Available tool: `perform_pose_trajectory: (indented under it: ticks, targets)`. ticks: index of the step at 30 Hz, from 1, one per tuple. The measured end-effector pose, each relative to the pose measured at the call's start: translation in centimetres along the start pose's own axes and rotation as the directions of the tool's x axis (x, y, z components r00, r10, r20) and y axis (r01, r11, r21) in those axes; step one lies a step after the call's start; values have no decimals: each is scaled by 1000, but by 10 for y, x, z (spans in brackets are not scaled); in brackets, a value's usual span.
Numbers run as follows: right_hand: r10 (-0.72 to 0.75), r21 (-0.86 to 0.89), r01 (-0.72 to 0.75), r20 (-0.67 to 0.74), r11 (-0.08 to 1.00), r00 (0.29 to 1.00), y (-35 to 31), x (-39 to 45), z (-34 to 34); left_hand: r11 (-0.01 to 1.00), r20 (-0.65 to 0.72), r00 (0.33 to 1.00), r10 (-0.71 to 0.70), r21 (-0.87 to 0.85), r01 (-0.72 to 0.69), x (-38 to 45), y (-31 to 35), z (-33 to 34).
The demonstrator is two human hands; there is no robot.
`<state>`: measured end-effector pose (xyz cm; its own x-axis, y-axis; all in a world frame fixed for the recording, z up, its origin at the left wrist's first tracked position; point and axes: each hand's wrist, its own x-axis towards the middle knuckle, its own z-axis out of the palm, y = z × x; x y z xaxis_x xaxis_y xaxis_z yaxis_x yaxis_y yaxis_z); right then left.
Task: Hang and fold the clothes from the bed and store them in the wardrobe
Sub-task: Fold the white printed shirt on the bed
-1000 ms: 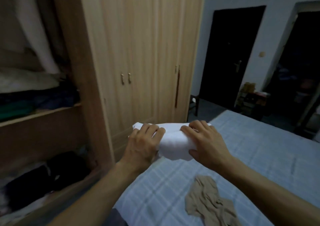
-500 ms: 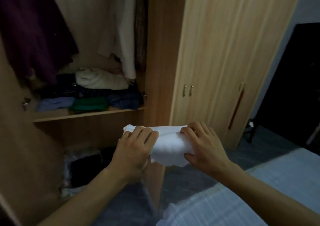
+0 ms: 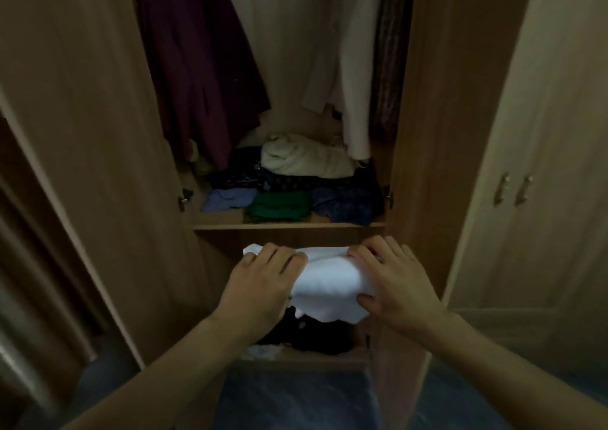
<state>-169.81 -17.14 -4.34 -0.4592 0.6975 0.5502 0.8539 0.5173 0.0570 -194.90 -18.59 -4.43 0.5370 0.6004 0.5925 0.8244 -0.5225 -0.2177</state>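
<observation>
white folded cloth (image 3: 329, 284) is gripped at both ends in front of the open wardrobe (image 3: 437, 133), held in the air below the edge of the shelf (image 3: 289, 225). the left hand (image 3: 263, 284) is curled over the cloth's left end, fingers on top; the right hand (image 3: 391, 281) is curled over the right end with the thumb tucked beneath. compared with half a second ago, the head view has been swung further left, so that the open compartment is now faced squarely and the bed is no longer seen; the grip on the cloth is unchanged. on the shelf, folded clothes are stacked: a green piece (image 3: 279, 207), a light blue one (image 3: 228, 199) to its left, dark blue ones (image 3: 345, 204) to its right, and a cream bundle (image 3: 306, 161) behind. a dark purple garment (image 3: 200, 67) and a pale one (image 3: 353, 67) are hung above. dark clothes (image 3: 309, 334) are seen in the lower compartment, under the cloth
</observation>
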Motion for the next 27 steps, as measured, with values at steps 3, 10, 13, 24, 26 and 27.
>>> perform_pose_trajectory:
  ticks: [3, 10, 13, 24, 26, 27]
  targets:
    - [-67, 23, 66, 9, 998, 998, 9, 32, 19, 998, -8, 999, -51, 22, 51, 5, -20, 13]
    - [-137, 77, 137, -4, 988, 991, 12, 104, 75, 990, -36, 991, -129, 52, 130, 13, -81, 48]
    - [-147, 70, 146, 5, 987, 989, 9, 137, 100, 986, -30, 989, -143, 86, 145, 15, -115, 66]
    - [-75, 42, 76, -39, 996, 996, 7, 278, 163, 982, -40, 984, -176, 57, 178, 71, -260, 124]
    - [-47, 59, 49, -34, 997, 998, 11, 292, 177, 984, -44, 984, -173, 44, 175, 81, -278, 139]
    - [-35, 67, 37, -33, 997, 999, 14, 298, 183, 985, -41, 985, -168, 31, 170, 86, -286, 145]
